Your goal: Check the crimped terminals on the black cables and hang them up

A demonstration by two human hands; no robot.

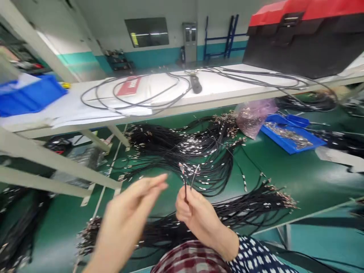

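My right hand [196, 212] is closed around a black cable [185, 189], whose stripped end points up with thin wire strands and a hint of red. Beside it, a thin silver-grey strand [195, 176] also rises from the same grip; I cannot tell whether it belongs to that cable. To the left, my left hand [131, 208] is smeared by motion, its fingers stretched toward the right hand but apart from it. No object shows between those fingers. Below both hands lies a bundle of black cables [239, 208] on the green table [284, 167].
A larger heap of black cables [170, 146] with white tags lies further back. Near it are a pink plastic bag [253, 115] and a blue tray [292, 134] of small metal parts. A white shelf [165, 98] crosses above, carrying looped cables, a blue bin [31, 94] and a red-and-black toolbox [304, 41].
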